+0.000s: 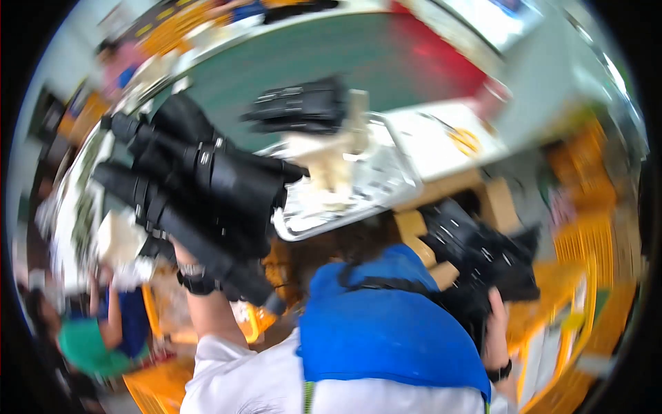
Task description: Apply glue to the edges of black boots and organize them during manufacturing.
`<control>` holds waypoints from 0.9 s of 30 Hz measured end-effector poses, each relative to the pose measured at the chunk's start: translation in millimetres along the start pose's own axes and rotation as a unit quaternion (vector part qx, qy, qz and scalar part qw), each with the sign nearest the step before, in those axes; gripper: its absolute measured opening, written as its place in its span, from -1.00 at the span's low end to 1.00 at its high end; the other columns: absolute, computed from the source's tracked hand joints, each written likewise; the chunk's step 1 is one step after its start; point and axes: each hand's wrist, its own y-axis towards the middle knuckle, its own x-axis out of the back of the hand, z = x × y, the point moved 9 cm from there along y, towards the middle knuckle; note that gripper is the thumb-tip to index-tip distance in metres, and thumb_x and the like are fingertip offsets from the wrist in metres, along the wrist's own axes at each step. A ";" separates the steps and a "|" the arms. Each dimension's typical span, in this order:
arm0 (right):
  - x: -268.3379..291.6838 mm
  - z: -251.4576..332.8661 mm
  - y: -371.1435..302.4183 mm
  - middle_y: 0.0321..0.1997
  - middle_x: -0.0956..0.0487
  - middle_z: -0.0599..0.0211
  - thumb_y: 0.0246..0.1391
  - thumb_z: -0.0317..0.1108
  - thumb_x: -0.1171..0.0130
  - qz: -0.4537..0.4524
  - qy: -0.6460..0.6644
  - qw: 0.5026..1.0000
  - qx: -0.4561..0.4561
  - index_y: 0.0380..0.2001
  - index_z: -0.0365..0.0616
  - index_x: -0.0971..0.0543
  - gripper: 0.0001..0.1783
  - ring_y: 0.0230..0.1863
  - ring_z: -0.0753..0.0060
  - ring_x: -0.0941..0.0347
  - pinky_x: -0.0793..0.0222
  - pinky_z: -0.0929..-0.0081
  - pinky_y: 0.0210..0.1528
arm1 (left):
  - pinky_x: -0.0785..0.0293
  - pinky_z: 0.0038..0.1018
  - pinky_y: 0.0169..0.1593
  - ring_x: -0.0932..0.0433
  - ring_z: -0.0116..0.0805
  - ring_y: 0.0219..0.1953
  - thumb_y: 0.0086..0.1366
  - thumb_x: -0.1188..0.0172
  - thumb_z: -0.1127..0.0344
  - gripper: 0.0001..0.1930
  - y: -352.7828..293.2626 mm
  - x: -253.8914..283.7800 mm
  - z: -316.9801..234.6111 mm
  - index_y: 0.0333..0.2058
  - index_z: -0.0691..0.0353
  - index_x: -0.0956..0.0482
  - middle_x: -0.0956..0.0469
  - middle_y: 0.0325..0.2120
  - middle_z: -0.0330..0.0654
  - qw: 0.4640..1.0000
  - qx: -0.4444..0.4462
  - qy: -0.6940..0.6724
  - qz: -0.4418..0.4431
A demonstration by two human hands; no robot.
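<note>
A large bundle of black, leather-like strapped pieces with small metal buckles (241, 179) rises at the left, held up on my left hand (185, 254). Its fingers are hidden behind the bundle. At the right, my right hand (495, 310) grips the edge of a second black glossy bundle (476, 238), with part of its fingers showing. Both bundles are blurred, so I cannot tell exactly what the pieces are. Beyond them, a stack of similar black buckled pieces (300, 103) rests on a cream-coloured block (321, 155) in a metal tray (407, 162).
A green work surface (234, 76) stretches across the back, with a red section (448, 55) at its right. Yellow-handled scissors (463, 141) lie on the white table. An open cardboard box (500, 203) and yellow crates (586, 241) stand at the right. Co-workers (93, 338) sit at the left.
</note>
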 end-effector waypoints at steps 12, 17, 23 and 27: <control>-83.7 -10.7 34.6 0.19 -0.29 0.13 0.07 -0.28 -0.07 0.088 -0.089 0.992 0.008 0.21 -0.22 -0.15 -0.34 0.14 0.20 -0.30 -0.21 0.31 0.20 | -0.42 -0.36 0.01 -0.53 -0.28 -0.17 0.19 -0.13 0.10 -0.64 126.3 238.8 -124.7 -0.14 0.22 -0.51 -0.56 -0.19 -0.18 0.985 0.023 0.070 -0.155; -111.1 -15.8 37.6 0.20 -0.27 0.13 0.05 -0.28 -0.09 0.079 -0.123 0.989 0.010 0.21 -0.24 -0.16 -0.33 0.16 0.22 -0.26 -0.16 0.33 0.22 | -0.41 -0.42 0.02 -0.52 -0.31 -0.13 0.15 -0.20 0.12 -0.59 146.8 256.1 -29.2 -0.10 0.27 -0.49 -0.53 -0.14 -0.17 0.975 0.162 0.127 -0.089; -118.6 -26.3 41.0 0.20 -0.27 0.14 0.03 -0.28 -0.12 0.074 -0.117 0.990 -0.003 0.20 -0.26 -0.16 -0.31 0.15 0.23 -0.26 -0.14 0.36 0.23 | -0.37 -0.47 0.01 -0.47 -0.34 -0.08 0.07 -0.26 -0.02 -0.33 172.6 272.1 28.9 0.01 0.41 -0.38 -0.47 -0.06 -0.10 0.911 0.216 0.336 -0.098; -109.3 -30.9 49.8 0.20 -0.27 0.15 0.01 -0.28 -0.14 0.070 -0.139 0.988 0.004 0.20 -0.26 -0.17 -0.30 0.16 0.24 -0.25 -0.11 0.37 0.24 | -0.37 -0.46 -0.01 -0.47 -0.33 -0.11 0.05 -0.29 -0.02 -0.29 177.9 260.6 12.3 0.00 0.47 -0.36 -0.48 -0.10 -0.09 0.852 0.179 0.475 -0.127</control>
